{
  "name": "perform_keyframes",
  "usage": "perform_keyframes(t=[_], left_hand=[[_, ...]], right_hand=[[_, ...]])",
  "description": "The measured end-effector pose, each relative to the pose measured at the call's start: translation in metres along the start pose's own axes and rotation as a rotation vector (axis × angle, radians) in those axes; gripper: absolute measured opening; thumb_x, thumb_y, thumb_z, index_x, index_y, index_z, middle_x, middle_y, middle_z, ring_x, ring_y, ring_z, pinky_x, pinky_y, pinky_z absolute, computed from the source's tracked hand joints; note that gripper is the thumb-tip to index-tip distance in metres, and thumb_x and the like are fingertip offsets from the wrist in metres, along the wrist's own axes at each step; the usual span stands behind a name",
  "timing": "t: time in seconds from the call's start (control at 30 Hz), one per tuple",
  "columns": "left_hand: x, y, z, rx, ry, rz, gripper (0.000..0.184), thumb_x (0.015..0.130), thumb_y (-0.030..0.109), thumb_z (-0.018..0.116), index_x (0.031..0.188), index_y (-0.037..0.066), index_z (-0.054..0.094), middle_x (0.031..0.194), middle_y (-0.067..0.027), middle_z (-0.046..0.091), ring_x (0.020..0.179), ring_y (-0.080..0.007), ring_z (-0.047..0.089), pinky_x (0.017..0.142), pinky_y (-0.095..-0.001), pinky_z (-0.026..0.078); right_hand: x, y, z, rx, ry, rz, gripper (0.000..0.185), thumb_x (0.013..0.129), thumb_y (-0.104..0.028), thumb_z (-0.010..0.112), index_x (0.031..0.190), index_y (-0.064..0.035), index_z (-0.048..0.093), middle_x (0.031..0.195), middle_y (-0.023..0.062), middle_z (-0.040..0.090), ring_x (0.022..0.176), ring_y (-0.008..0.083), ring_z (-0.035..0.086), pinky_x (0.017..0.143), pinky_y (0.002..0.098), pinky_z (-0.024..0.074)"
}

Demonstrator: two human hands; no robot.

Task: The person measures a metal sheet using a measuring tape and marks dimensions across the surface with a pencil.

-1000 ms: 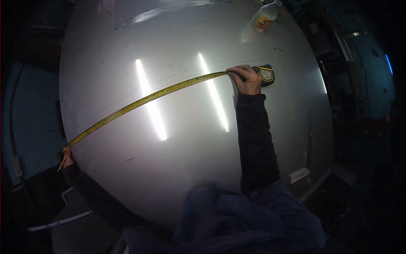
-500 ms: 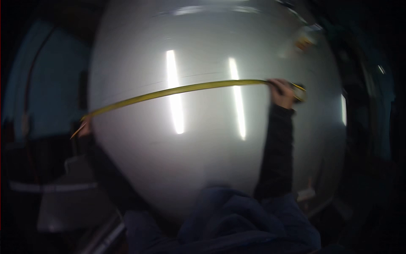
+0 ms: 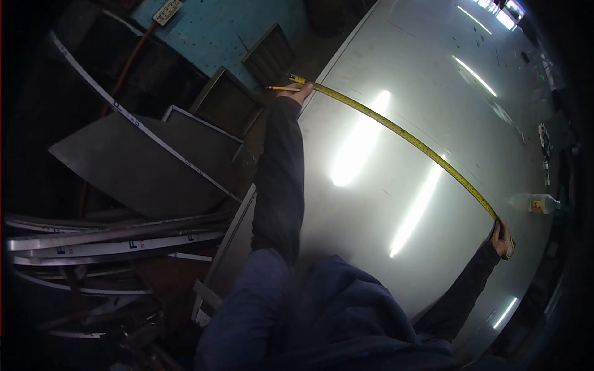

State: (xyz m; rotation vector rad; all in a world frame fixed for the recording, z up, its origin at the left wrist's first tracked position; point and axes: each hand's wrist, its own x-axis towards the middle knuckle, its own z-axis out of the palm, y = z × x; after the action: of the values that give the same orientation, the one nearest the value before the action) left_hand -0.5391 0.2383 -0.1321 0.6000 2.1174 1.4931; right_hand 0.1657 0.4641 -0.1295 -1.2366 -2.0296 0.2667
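Note:
A yellow tape measure (image 3: 405,136) is stretched across a large grey metal sheet (image 3: 346,216). At the sheet's left edge, my left hand (image 3: 299,93) is closed on the tape near its hooked end, which sticks out past the edge. A pencil (image 3: 279,88) also juts from the fingers of that hand. Over on the right, my right hand (image 3: 502,236) grips the tape by its case, which is mostly hidden behind the fingers. The blade runs slightly curved between both hands, close to the sheet's surface.
A clear bottle with a label (image 3: 539,203) stands on the sheet's right side. Long metal strips (image 3: 117,238) and a dark cut panel (image 3: 142,161) lie at the left. Behind them are metal trays (image 3: 226,102) and a power strip (image 3: 167,11) by a blue wall.
My view has turned toward the left edge of the sheet, so the tape now slants down to the right. Both hands still hold the tape.

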Motion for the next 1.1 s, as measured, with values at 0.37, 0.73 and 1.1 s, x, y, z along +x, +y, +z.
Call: perform_keyframes(t=[0.37, 0.73, 1.1], left_hand=[[0.001, 0.006, 0.008, 0.033, 0.033, -0.039, 0.037, 0.074, 0.033, 0.074, 0.087, -0.001, 0.068, 0.084, -0.0073, 0.065, 0.080, -0.0150, 0.058, 0.077, -0.0278, 0.045], [-0.004, 0.011, 0.007, -0.040, 0.007, -0.086, 0.038, 0.073, 0.034, 0.075, 0.088, 0.001, 0.068, 0.084, -0.0067, 0.065, 0.080, -0.0149, 0.059, 0.077, -0.0280, 0.046], [-0.008, 0.017, 0.004, 0.011, 0.024, -0.075, 0.044, 0.070, 0.041, 0.076, 0.087, 0.001, 0.068, 0.085, -0.0089, 0.065, 0.083, -0.0186, 0.059, 0.079, -0.0308, 0.045]], right_hand=[[0.005, -0.002, 0.000, 0.071, -0.014, 0.033, 0.015, 0.085, 0.000, 0.059, 0.099, 0.0000, 0.066, 0.093, 0.0069, 0.064, 0.086, 0.0136, 0.060, 0.082, 0.0244, 0.0448], [0.004, -0.001, 0.002, 0.064, 0.022, -0.012, 0.015, 0.085, 0.000, 0.060, 0.098, 0.0001, 0.066, 0.091, 0.0068, 0.063, 0.084, 0.0140, 0.060, 0.080, 0.0247, 0.0459], [0.004, -0.011, 0.000, -0.002, 0.015, 0.005, 0.015, 0.085, 0.000, 0.059, 0.098, 0.0001, 0.066, 0.090, 0.0071, 0.064, 0.083, 0.0144, 0.060, 0.080, 0.0248, 0.0451]])
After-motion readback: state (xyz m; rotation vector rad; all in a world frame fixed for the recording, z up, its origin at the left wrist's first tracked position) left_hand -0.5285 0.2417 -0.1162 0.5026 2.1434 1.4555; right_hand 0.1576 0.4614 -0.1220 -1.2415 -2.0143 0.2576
